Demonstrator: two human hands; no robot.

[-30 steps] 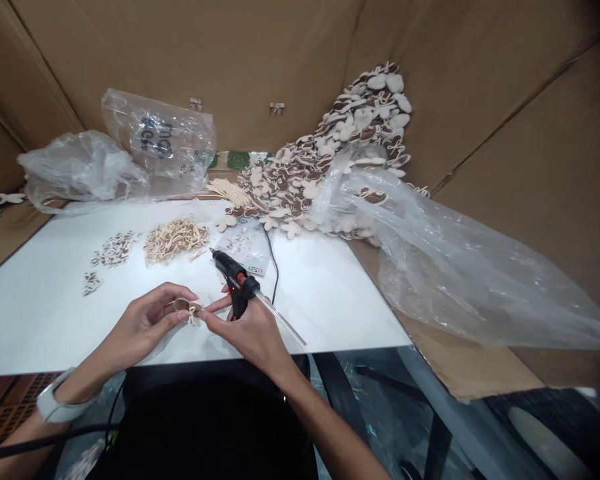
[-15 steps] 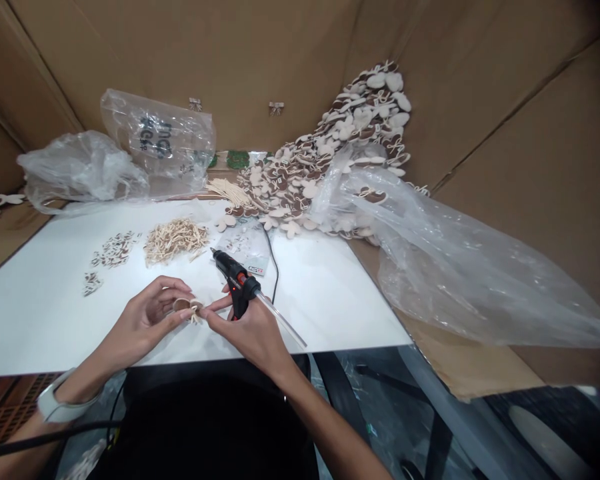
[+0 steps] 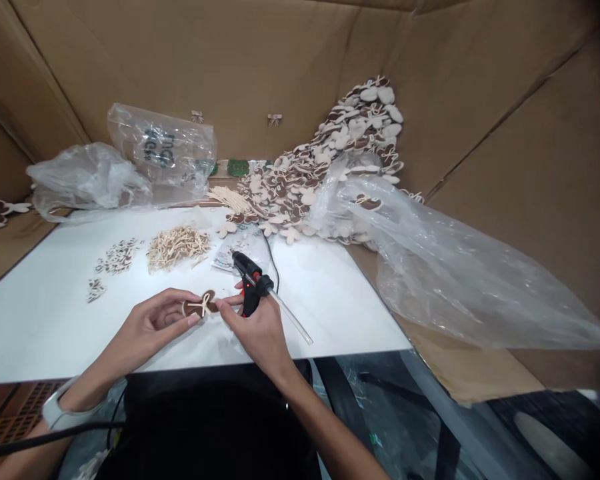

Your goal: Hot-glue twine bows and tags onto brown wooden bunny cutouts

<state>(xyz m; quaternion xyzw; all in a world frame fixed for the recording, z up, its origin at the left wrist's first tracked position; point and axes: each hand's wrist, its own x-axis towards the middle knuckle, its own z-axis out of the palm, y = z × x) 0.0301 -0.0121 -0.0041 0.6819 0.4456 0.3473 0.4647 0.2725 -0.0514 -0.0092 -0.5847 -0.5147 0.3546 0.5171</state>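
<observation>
You've turned the brown piece [image 3: 193, 310] so its cream bow [image 3: 205, 304] shows face-on; it's between your left hand [image 3: 147, 328], pinching it, and right hand [image 3: 261, 333], touching it while gripping the glue gun [image 3: 251, 288].

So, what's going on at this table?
A person's left hand holds a small brown piece with a cream bow on it. The right hand grips a black glue gun, its fingertips at the piece's other edge. Beyond the hands lie a pile of cream bows and a big heap of brown-and-white pieces.
</observation>
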